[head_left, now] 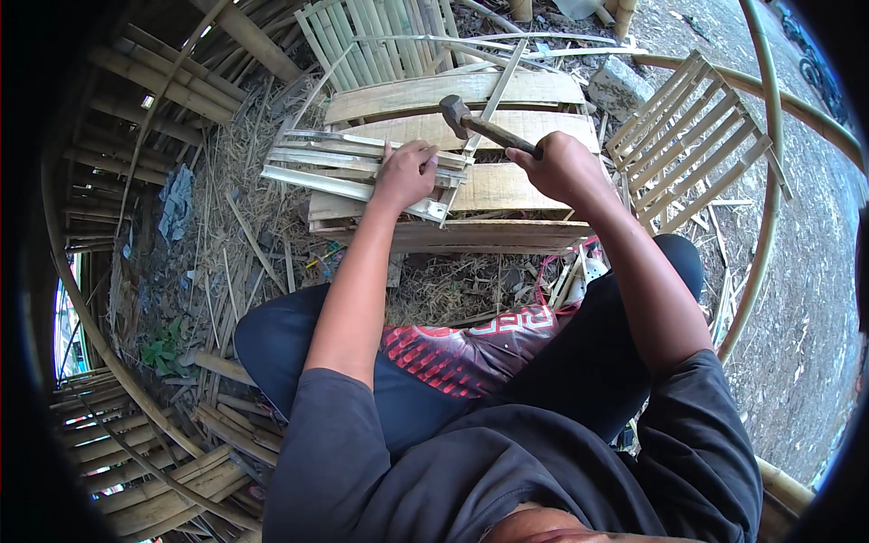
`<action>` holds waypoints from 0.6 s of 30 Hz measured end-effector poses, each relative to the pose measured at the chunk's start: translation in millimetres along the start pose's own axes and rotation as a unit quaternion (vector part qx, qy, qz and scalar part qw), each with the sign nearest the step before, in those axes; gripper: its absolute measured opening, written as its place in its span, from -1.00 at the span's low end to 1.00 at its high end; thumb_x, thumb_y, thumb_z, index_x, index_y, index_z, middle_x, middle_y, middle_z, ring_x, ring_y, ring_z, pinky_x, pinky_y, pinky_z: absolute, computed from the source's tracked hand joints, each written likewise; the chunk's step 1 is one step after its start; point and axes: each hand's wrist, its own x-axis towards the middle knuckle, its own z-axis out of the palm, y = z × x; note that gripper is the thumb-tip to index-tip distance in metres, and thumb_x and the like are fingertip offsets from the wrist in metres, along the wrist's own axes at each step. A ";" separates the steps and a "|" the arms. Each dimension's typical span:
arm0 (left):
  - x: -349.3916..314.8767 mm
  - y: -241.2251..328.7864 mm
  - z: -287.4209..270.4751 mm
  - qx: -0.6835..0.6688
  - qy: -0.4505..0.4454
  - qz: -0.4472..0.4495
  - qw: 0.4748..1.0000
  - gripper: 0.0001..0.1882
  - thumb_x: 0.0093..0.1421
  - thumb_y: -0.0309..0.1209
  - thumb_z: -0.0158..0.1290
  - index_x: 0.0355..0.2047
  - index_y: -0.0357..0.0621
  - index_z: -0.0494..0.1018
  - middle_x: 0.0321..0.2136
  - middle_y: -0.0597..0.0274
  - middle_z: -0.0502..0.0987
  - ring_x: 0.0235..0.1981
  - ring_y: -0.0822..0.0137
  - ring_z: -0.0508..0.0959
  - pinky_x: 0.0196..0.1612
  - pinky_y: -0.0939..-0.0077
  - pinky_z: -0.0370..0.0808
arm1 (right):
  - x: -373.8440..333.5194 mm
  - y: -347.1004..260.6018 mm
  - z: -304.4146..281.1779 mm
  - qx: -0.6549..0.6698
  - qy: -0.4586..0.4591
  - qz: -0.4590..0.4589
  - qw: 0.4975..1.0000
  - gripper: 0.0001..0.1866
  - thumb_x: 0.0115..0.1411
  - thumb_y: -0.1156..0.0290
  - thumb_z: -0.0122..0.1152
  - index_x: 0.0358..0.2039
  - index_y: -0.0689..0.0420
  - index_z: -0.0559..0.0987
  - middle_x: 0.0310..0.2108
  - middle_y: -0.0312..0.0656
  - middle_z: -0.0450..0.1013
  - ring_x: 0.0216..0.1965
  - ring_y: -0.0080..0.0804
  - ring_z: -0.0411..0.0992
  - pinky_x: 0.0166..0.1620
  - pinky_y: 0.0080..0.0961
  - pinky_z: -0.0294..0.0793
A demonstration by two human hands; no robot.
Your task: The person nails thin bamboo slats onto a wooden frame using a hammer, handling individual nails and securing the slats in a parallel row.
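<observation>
My right hand (561, 167) is closed round the wooden handle of a hammer (493, 133). The hammer's dark metal head points left and is raised above a low bench of pale planks (520, 185). On the bench's left side lies a small bamboo slat panel (312, 182), a few thin strips joined at the right end by a crosspiece. My left hand (407, 174) grips this panel near that end, fingers curled over the strips. Whether a nail sits between its fingertips cannot be made out. A long thin strip (503, 86) slants across the bench behind the hammer.
A slatted bamboo panel (692, 140) leans at the bench's right, near a stone block (620, 86). Another slatted panel (385, 41) stands behind the bench. Curved bamboo poles (769, 181) arc at the right. Straw and bamboo scraps litter the ground (258, 217); stacked bamboo lies left.
</observation>
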 end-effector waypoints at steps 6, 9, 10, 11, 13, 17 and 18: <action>-1.8 -13.1 1.5 -0.092 0.085 0.043 0.991 -0.79 0.24 -0.29 0.10 -0.29 -0.06 0.68 -0.17 0.11 0.64 -0.06 0.10 0.61 0.32 -0.12 0.27 | -5.9 -10.6 -7.8 -0.011 -0.058 -0.001 0.998 -0.37 0.24 -0.15 0.23 -0.31 0.32 0.67 -0.34 0.14 0.61 -0.25 0.08 0.61 -0.14 -0.11 0.57; -8.2 -8.2 6.0 -0.097 0.110 0.009 0.989 -0.82 0.22 -0.32 0.11 -0.35 -0.09 0.67 -0.27 0.15 0.67 -0.19 0.05 0.65 0.33 -0.09 0.28 | -11.9 -12.7 -14.5 -0.021 -0.060 -0.001 0.998 -0.37 0.24 -0.14 0.23 -0.32 0.32 0.67 -0.34 0.15 0.61 -0.24 0.09 0.61 -0.13 -0.11 0.56; -9.5 -6.3 7.1 -0.061 0.128 0.016 0.990 -0.81 0.23 -0.33 0.09 -0.36 -0.10 0.67 -0.29 0.16 0.68 -0.23 0.03 0.65 0.33 -0.11 0.28 | -13.1 -12.8 -14.7 -0.022 -0.061 -0.001 0.998 -0.37 0.24 -0.14 0.23 -0.32 0.32 0.67 -0.34 0.15 0.61 -0.24 0.09 0.61 -0.13 -0.11 0.56; -10.9 -5.2 7.4 -0.025 0.145 0.023 0.989 -0.80 0.23 -0.33 0.07 -0.37 -0.12 0.66 -0.31 0.17 0.69 -0.27 0.01 0.66 0.33 -0.13 0.27 | -14.0 -12.9 -14.6 -0.022 -0.060 0.002 0.998 -0.38 0.25 -0.14 0.22 -0.32 0.32 0.68 -0.34 0.15 0.61 -0.24 0.09 0.61 -0.13 -0.11 0.56; -9.1 -0.9 0.6 0.002 0.109 0.014 0.994 -0.78 0.24 -0.34 0.04 -0.34 -0.13 0.66 -0.27 0.15 0.68 -0.22 0.02 0.66 0.33 -0.14 0.26 | -14.9 -11.7 -13.5 -0.024 -0.061 0.006 0.998 -0.38 0.25 -0.13 0.22 -0.32 0.32 0.68 -0.34 0.15 0.61 -0.24 0.10 0.61 -0.12 -0.11 0.56; -13.3 3.4 4.9 -0.012 0.102 0.027 0.994 -0.73 0.25 -0.36 -0.04 -0.23 -0.13 0.65 -0.16 0.09 0.66 -0.07 0.03 0.63 0.34 -0.15 0.24 | -15.2 -9.9 -13.9 -0.023 -0.050 0.010 0.998 -0.39 0.25 -0.13 0.22 -0.32 0.32 0.68 -0.34 0.16 0.61 -0.25 0.10 0.61 -0.12 -0.10 0.56; -14.6 2.1 5.7 -0.011 0.102 0.027 0.994 -0.73 0.25 -0.36 -0.04 -0.23 -0.13 0.65 -0.16 0.09 0.66 -0.07 0.03 0.63 0.34 -0.15 0.24 | -15.4 -9.9 -14.4 -0.029 -0.049 0.011 0.998 -0.39 0.25 -0.13 0.23 -0.32 0.31 0.68 -0.34 0.16 0.61 -0.25 0.10 0.61 -0.12 -0.10 0.56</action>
